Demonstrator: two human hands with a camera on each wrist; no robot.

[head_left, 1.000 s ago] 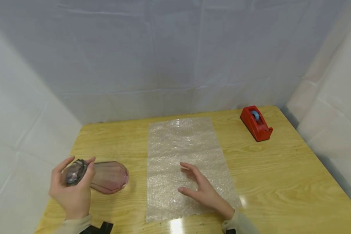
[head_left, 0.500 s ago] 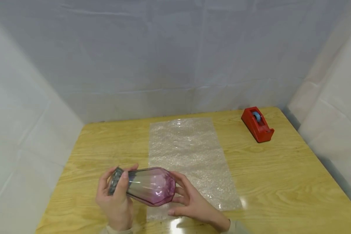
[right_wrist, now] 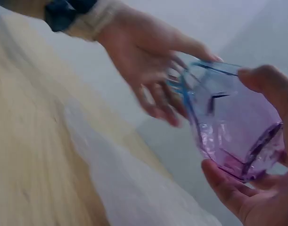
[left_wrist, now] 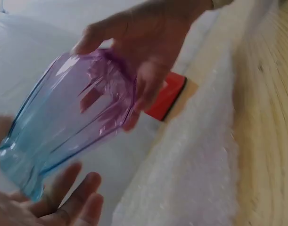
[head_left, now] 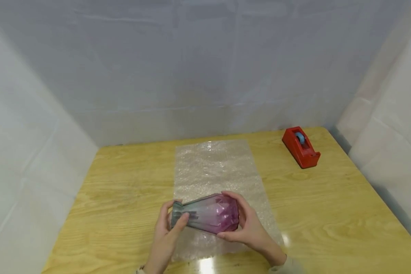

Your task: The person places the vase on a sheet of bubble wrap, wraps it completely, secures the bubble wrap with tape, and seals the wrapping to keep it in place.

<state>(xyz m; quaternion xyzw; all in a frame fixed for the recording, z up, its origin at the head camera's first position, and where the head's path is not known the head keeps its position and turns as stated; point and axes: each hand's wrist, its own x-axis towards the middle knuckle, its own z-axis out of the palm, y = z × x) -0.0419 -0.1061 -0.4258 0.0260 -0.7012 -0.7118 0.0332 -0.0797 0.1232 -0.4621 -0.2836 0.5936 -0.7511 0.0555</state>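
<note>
A faceted glass vase [head_left: 209, 214], blue-green at the neck and purple at the base, lies sideways between both hands in the head view. My left hand [head_left: 166, 234] grips its neck, thumb on the near side. Around the purple base curl the fingers and thumb of my right hand [head_left: 251, 226]. Both wrist views show the vase held up off the table, above a sheet of bubble wrap [head_left: 215, 163] spread flat. In the left wrist view the right hand [left_wrist: 148, 42] cups the base, and several left fingers [left_wrist: 73, 202] show under the neck.
A red tape dispenser [head_left: 300, 147] with a blue roll stands at the back right of the wooden table [head_left: 130, 171]. Pale sheeting [head_left: 205, 68] hangs behind the table and along both sides.
The left hand has lifted the vase from the table's left side and carried it right, over the bubble wrap. My right hand, free before, has taken hold of the base.
</note>
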